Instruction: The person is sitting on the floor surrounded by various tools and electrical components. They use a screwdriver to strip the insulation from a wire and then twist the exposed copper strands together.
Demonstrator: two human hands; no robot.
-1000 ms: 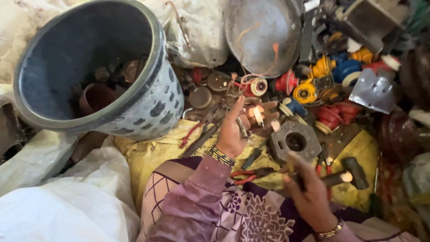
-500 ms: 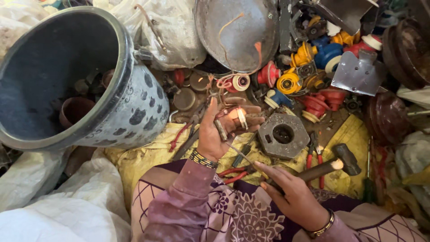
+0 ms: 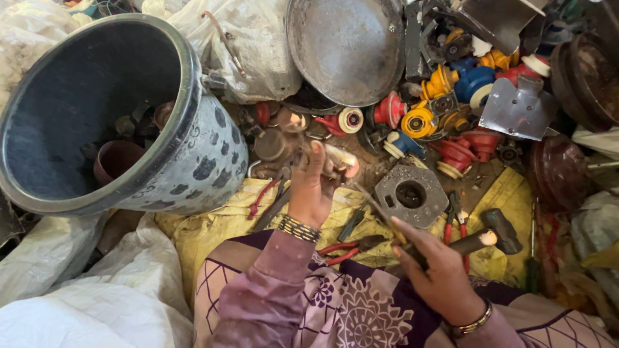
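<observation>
My left hand (image 3: pixel 311 193), a beaded bracelet on its wrist, is closed on a small scrap part (image 3: pixel 340 160) with a pale round end, lifted above the junk pile. My right hand (image 3: pixel 433 267) grips a thin dark tool (image 3: pixel 380 214) whose shaft slants up-left toward that part; the tip stops just short of it. A grey metal block with a round hole (image 3: pixel 411 193) lies right of the left hand. A hammer (image 3: pixel 485 237) rests by the right hand's fingers. Red-handled pliers (image 3: pixel 345 248) lie between the wrists on yellow cloth (image 3: pixel 206 225).
A big blue-grey bucket (image 3: pixel 200 154) holding scrap pieces leans at the left. A round metal pan (image 3: pixel 351 48) stands at the top, with yellow, red and blue plastic parts (image 3: pixel 445 109) to its right. White sacks (image 3: pixel 77 303) lie lower left, rusty discs (image 3: pixel 583 71) far right.
The view slid so the bucket sits further left. My left hand stayed on the small part, lifting it slightly. My right hand shifted left along the thin tool, away from the hammer.
</observation>
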